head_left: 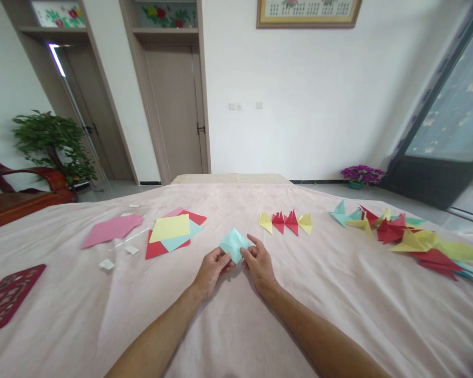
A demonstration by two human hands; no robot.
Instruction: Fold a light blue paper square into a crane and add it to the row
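A light blue piece of folded paper (234,243), diamond-shaped, is held up between my two hands above the cloth. My left hand (213,270) pinches its lower left edge between thumb and fingers. On the lower right edge, my right hand (259,262) grips with the thumb in front, its index finger raised away from the paper. Left of my hands lie loose square sheets, with a yellow sheet (170,229) over blue and red ones. Beyond my right hand stands a short row of small folded paper cranes (291,222), red and yellow.
Pink sheets (112,230) lie at left beside clear plastic wrapping and white scraps (106,264). A dark red patterned board (11,296) sits at the near left. Many folded cranes (413,240) are heaped at right. The pale pink tablecloth (228,336) has wrinkles.
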